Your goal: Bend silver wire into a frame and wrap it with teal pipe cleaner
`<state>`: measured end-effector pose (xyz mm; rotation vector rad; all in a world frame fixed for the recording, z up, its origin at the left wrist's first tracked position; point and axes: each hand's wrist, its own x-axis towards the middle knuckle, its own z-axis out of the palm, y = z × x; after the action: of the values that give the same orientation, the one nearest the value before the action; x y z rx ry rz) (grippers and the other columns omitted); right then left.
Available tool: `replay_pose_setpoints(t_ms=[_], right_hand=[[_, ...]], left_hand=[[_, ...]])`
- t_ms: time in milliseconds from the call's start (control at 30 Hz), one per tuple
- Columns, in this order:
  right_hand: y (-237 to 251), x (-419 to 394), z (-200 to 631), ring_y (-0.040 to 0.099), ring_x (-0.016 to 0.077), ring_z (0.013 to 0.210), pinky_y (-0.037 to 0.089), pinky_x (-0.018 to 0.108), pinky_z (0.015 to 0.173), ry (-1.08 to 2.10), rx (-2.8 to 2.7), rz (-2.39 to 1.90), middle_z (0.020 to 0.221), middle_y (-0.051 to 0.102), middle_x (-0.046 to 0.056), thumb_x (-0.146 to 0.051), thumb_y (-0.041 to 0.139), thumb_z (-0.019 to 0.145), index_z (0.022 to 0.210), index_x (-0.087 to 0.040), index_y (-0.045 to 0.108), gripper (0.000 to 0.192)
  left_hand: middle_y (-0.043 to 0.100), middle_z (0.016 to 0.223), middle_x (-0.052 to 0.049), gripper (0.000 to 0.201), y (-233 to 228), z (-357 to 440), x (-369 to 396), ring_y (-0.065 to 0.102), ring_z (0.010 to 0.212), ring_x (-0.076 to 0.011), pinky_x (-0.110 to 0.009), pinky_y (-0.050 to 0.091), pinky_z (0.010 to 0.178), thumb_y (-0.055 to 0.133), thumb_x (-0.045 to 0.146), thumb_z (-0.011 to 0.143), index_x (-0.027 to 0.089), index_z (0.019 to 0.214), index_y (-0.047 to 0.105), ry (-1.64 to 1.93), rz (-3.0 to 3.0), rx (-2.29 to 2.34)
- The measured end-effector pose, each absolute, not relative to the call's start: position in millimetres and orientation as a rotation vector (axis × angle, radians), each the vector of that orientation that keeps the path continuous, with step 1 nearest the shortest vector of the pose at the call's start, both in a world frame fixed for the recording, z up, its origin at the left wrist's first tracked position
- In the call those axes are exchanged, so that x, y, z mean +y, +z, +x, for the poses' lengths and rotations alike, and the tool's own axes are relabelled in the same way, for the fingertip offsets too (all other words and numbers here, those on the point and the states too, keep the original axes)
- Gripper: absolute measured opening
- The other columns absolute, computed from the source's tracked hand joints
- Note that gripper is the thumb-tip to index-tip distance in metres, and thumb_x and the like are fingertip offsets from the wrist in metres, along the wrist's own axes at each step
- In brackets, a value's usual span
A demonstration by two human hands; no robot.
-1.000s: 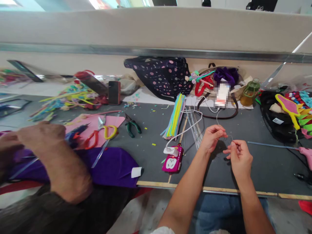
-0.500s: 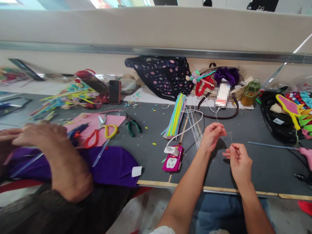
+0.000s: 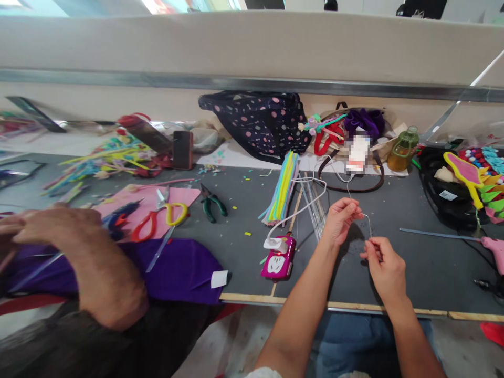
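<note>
Item: thin wire [image 3: 368, 223], bent into a hook shape, held above the grey table [image 3: 425, 262] between your two hands, just at 3 o'clock of the pink power strip [image 3: 279, 257].

Left hand [image 3: 342, 219]: fingers curled and pressed together, thumb and forefinger pinching the upper end of the wire.

Right hand [image 3: 384, 265]: thumb and forefinger pinching the lower leg of the wire, other fingers folded loosely.

Step in hand, by your grip: bending or shaping the wire, with one end anchored in each hand. The next move, as a judgement, calls for a firm left-hand pinch while your right works the free leg; the wire is fine and could slip or kink.

Nearby stock:
- Bundle of pipe cleaners [image 3: 280, 190], at 11 o'clock of your left hand.
- Loose straight wires [image 3: 315, 202], just at 9 o'clock of it.
- Green pliers [image 3: 212, 203] and red-and-yellow scissors [image 3: 157, 220], well apart at 9 o'clock.
- Spotted bag [image 3: 260, 123] at 12 o'clock, against the wall.
- Green bottle [image 3: 401, 148] at 1 o'clock.

Another person's hand [image 3: 59, 228] rests on purple cloth [image 3: 177, 268] at far 9 o'clock.
</note>
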<state>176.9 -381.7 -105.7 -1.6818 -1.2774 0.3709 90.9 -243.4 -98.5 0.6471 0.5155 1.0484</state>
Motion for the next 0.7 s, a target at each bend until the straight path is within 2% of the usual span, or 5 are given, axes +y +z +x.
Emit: replay_pose_setpoints(t_ms=[267,533,700], right_hand=[[-105.4,-378.8,174.4,0.07,0.0135,0.054,0.053,0.02,0.052,0.575,-1.107,-1.674,0.069,0.07,0.0,-0.042,0.047,0.095,0.093,-0.02,0.058,0.025],[-104.6,-374.5,171.5,0.069,0.0136,0.052,0.054,0.021,0.049,0.624,-1.022,-1.642,0.068,0.069,0.0,-0.045,0.049,0.094,0.092,-0.02,0.058,0.027],[-104.4,-373.2,170.2,0.068,0.0135,0.051,0.054,0.021,0.047,0.623,-1.033,-1.632,0.067,0.069,0.001,-0.045,0.049,0.094,0.093,-0.019,0.058,0.028]], left_hand=[[0.07,0.069,-0.002,0.037,-97.5,90.8,-246.2,0.064,0.057,-0.0104,-0.023,0.053,0.061,0.089,0.038,0.058,0.013,0.076,0.069,0.987,0.675,0.489],[0.075,0.087,-0.01,0.032,-98.5,93.8,-249.8,0.069,0.073,-0.0164,-0.028,0.054,0.07,0.087,0.036,0.062,0.012,0.079,0.073,0.915,0.807,0.471],[0.075,0.081,-0.009,0.034,-97.8,94.9,-251.9,0.07,0.066,-0.0173,-0.029,0.054,0.066,0.089,0.033,0.058,0.012,0.079,0.073,0.869,0.805,0.51]])
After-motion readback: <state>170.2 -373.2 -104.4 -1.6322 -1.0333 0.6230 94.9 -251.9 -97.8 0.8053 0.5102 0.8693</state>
